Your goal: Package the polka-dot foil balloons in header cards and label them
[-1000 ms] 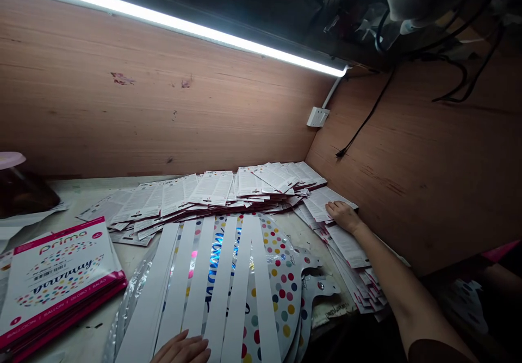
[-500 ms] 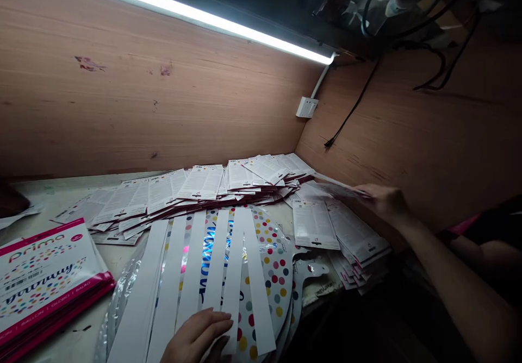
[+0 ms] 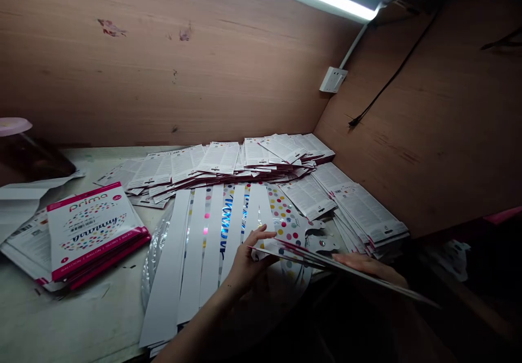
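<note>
My left hand [image 3: 248,257] grips the near end of a thin sheaf of white cards with pink edges [image 3: 330,260], just above a stack of polka-dot foil balloons [image 3: 290,223]. My right hand [image 3: 367,266] is under the sheaf further along, holding it up. Below my left hand lies a fanned stack of white-backed foil balloons [image 3: 212,243], with blue lettering showing between the strips. Loose printed cards form a wide pile [image 3: 220,157] behind them, and a second pile [image 3: 367,213] lies to the right.
A pink-edged "prima" balloon pack stack [image 3: 95,231] lies on the pale table [image 3: 81,319] at left. A dark jar with a pink lid [image 3: 14,126] stands beyond it. Wooden walls [image 3: 163,58] meet at the back corner, with a wall socket [image 3: 333,79] and black cable [image 3: 391,69].
My right hand has moved from the right-hand pile toward the middle with a sheaf of cards, and my left hand has risen to its near end. The view has tilted down.
</note>
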